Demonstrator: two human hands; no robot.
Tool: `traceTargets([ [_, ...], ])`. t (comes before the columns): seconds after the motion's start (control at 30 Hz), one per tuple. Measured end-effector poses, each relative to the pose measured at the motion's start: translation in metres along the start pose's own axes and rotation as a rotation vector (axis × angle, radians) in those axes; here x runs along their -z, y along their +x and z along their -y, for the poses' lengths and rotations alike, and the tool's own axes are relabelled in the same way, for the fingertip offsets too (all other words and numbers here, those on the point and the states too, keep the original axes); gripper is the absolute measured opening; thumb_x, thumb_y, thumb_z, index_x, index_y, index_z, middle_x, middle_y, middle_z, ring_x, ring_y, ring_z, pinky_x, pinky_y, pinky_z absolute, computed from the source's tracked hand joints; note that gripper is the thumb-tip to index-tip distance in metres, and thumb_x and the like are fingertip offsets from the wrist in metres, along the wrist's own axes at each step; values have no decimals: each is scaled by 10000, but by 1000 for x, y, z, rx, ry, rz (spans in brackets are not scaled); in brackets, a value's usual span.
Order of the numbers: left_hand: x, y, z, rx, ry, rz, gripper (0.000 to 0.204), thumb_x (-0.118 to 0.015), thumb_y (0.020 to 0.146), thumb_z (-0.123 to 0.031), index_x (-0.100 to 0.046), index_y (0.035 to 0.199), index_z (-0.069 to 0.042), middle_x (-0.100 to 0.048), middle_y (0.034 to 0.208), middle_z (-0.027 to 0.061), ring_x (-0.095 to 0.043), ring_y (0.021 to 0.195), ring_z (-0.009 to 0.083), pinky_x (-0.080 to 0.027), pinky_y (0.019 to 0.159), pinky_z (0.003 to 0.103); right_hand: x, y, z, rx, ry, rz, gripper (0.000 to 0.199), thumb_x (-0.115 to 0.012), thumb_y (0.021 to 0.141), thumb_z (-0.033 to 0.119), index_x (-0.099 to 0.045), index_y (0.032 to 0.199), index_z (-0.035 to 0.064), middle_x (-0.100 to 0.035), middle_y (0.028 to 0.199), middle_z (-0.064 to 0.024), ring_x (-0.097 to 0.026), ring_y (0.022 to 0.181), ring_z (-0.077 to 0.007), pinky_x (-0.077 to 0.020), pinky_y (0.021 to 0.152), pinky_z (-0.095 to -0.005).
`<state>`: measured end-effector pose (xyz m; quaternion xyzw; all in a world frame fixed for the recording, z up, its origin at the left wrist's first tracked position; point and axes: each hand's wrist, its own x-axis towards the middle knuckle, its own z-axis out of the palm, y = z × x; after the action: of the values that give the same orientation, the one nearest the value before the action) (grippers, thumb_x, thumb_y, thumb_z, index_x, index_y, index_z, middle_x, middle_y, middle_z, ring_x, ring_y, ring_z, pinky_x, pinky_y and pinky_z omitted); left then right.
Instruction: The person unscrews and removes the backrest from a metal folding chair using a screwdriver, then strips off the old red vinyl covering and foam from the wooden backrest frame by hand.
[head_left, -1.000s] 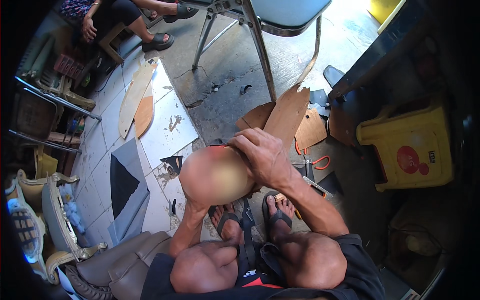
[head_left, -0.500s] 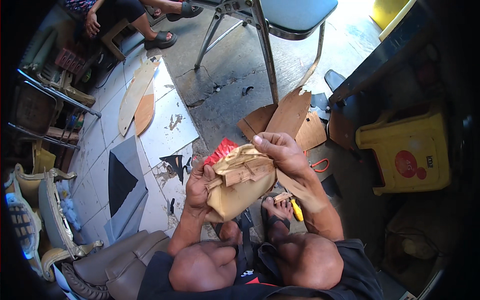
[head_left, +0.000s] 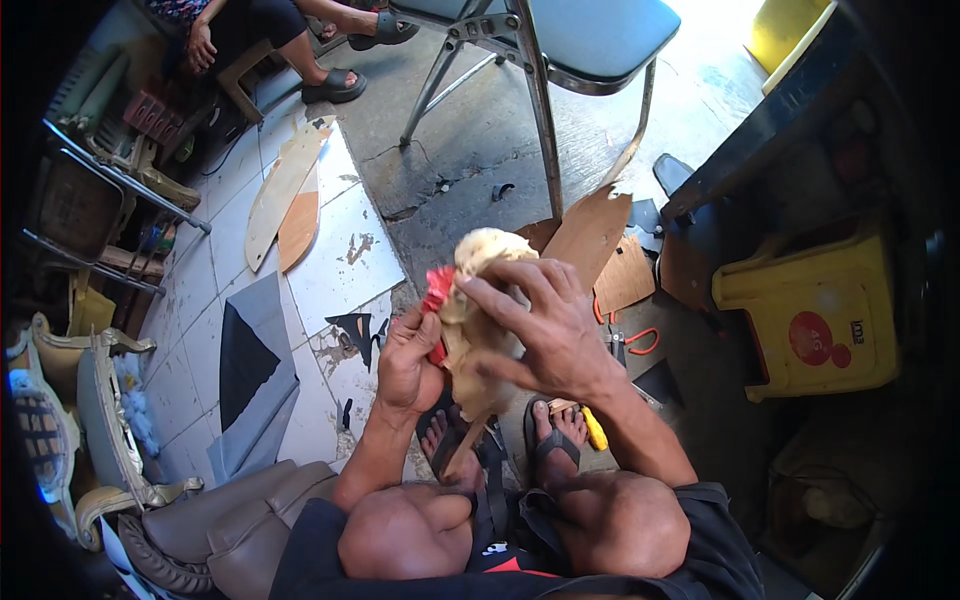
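Above my feet, my left hand (head_left: 408,365) is closed round the edge of a crumpled, padded tan cover (head_left: 462,345). A piece of red material (head_left: 438,288) shows along that edge. Pale, lumpy stuffing (head_left: 490,246) bulges from the top. My right hand (head_left: 550,325) lies across the other side of the cover, its fingers apart and its thumb smeared by motion. One fingertip reaches the edge near the red material. A thin brown strip (head_left: 465,445) slants below the cover, in front of my left foot; whether it is attached I cannot tell.
Near my right foot lie a yellow-handled tool (head_left: 595,428) and red-handled pliers (head_left: 640,342). Thin wooden panels (head_left: 590,238) lean ahead by a blue-seated metal chair (head_left: 600,45). A yellow plastic stool (head_left: 800,320) is at right. Grey and black sheets (head_left: 255,375) lie left; another person's foot (head_left: 335,85) is beyond.
The padded cover has been turned from lying broad to standing on edge. My right hand has moved from its upper right corner to across its side. The splintered wood on it is out of sight.
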<state>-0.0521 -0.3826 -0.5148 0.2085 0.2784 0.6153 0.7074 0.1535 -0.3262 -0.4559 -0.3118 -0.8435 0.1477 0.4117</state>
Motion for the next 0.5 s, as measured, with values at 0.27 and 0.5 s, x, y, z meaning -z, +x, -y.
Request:
traceTargets([
  [0.27, 13, -5, -30, -111, 54, -84, 323, -537, 1072, -204, -639, 1326, -33, -706, 1259, 134, -682, 1145, 243, -551, 1015, 402, 39, -50, -74, -666, -340, -111, 330, -753, 865, 77, -672, 1178, 9, -696, 1030, -168, -665, 1005, -336, -522, 902, -453],
  [0.5, -16, 3, 1, 56, -102, 9, 308, -530, 1072, -158, -622, 1310, 16, -696, 1253, 135, -670, 1138, 244, -514, 1021, 409, -7, -15, 14, -424, 306, 45, 886, -838, 825, 210, -352, 1529, -22, -488, 1416, -288, -469, 1330, -478, -425, 1091, -501],
])
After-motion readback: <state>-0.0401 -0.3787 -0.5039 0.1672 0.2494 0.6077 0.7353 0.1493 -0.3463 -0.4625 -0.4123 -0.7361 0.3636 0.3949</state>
